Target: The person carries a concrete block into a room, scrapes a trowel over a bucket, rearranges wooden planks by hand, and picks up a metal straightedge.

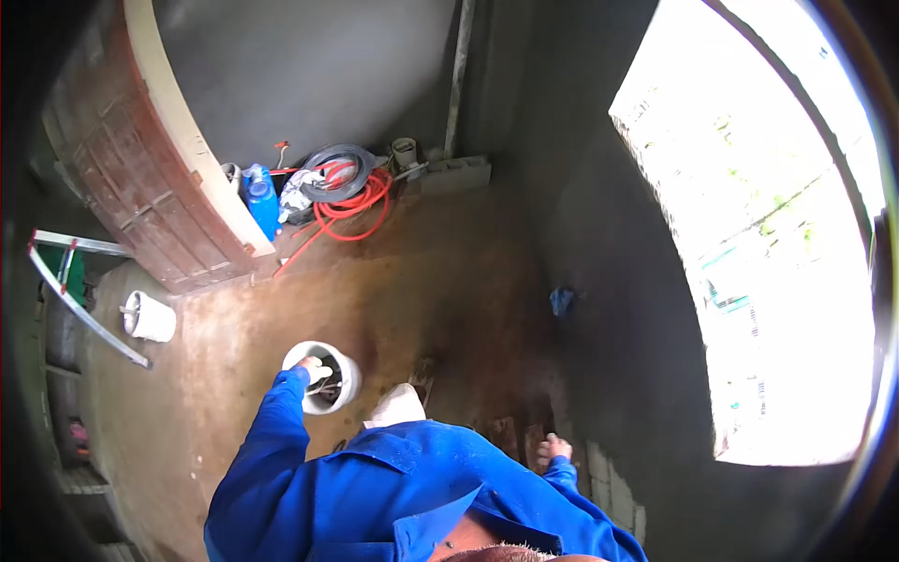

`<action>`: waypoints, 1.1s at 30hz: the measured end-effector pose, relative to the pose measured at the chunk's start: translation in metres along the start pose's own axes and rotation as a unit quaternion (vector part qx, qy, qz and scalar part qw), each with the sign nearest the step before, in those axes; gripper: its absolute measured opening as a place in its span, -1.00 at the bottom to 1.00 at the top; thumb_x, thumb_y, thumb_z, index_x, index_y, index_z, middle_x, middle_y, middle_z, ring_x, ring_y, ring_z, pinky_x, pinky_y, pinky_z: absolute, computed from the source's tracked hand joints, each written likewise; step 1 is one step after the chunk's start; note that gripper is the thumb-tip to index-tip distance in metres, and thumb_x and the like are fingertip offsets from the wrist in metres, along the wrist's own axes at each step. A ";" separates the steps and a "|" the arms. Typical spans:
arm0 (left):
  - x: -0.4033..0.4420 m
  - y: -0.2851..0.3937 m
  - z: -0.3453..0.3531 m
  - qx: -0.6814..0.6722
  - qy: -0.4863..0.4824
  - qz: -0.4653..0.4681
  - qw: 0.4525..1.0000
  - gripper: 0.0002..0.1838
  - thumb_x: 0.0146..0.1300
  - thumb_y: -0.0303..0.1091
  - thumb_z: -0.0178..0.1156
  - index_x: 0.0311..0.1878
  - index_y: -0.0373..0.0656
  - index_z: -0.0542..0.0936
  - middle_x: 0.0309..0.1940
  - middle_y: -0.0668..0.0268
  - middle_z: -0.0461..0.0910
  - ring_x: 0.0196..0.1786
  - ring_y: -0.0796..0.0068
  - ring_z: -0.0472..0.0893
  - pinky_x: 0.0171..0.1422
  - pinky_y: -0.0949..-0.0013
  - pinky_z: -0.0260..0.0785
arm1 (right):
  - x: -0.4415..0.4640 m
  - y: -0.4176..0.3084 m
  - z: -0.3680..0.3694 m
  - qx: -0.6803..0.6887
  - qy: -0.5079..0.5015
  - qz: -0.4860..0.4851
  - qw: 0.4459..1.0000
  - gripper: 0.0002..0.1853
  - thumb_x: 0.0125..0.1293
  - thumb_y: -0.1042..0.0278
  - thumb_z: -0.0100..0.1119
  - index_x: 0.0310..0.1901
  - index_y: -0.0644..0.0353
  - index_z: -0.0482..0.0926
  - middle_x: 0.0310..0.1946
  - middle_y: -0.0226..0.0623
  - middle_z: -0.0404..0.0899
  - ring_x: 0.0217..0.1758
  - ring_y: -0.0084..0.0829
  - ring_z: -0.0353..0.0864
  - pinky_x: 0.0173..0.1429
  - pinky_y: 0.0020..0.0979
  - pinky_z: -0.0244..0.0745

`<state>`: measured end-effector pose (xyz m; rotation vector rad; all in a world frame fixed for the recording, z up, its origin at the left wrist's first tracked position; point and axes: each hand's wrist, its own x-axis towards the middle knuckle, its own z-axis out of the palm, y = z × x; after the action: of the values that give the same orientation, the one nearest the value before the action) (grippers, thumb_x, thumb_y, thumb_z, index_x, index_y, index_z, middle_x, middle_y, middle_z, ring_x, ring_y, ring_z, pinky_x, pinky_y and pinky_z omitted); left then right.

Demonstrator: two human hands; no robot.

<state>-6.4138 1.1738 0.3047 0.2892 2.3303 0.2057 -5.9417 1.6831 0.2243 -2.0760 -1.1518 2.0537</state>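
Observation:
My left hand [316, 369] reaches over a white bucket [347, 379] on the floor, at its mouth. Its fingers are closed on something pale, too small to make out. Dark objects and a thin light piece show inside the bucket. Low on the right, my right hand [554, 451] hangs beside my body, with loosely bent fingers and nothing visible in it. Below it, brownish boards or blocks [504, 436] lie on the floor near the wall.
A brown panelled door [154, 201] leans at the left, with a second white bucket [150, 317] and a metal ladder [89, 304] nearby. Red hose [361, 225], a grey coil [348, 178], a blue jug [262, 201] and a concrete block [456, 174] line the back wall. A bright window opening [758, 234] is at right.

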 end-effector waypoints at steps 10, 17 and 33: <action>0.204 0.121 -0.194 -0.450 -0.044 0.113 0.885 -0.60 0.12 -0.12 0.23 -0.62 0.01 0.23 -0.73 0.54 0.14 -0.72 0.72 0.14 -0.69 0.49 -0.08 | 0.004 -0.107 0.168 -0.110 -0.177 0.039 0.977 -0.73 0.16 0.22 0.14 -0.16 0.16 0.50 -0.41 -0.30 0.56 -0.35 -0.39 0.53 -0.27 -0.28 0.44; 0.352 0.307 -0.373 -0.413 -0.039 0.327 0.849 -0.54 0.09 -0.06 0.24 -0.05 -0.18 0.47 -0.51 0.47 0.42 -0.56 0.69 0.34 -0.56 0.53 0.13 | 0.095 -0.220 0.230 -0.172 0.004 0.074 0.982 -0.78 0.19 0.22 0.10 -0.20 0.13 0.49 -0.55 -0.39 0.51 -0.64 -0.45 0.45 -0.52 -0.31 0.36; 0.566 0.628 -0.785 -0.312 0.313 0.393 0.807 0.14 -0.24 -0.03 0.47 0.27 -0.44 0.00 0.17 -0.18 0.22 0.24 0.05 0.27 0.27 0.09 0.17 | 0.294 -0.488 0.301 -0.265 0.130 -0.275 0.915 -0.73 0.26 0.28 -0.13 -0.22 0.26 0.52 -0.39 -0.20 0.59 -0.45 -0.31 0.62 -0.47 -0.27 0.53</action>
<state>-7.2710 1.8819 0.6125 0.9444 2.4311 1.6547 -6.4751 2.0388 0.1624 -1.7925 -2.0993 1.2606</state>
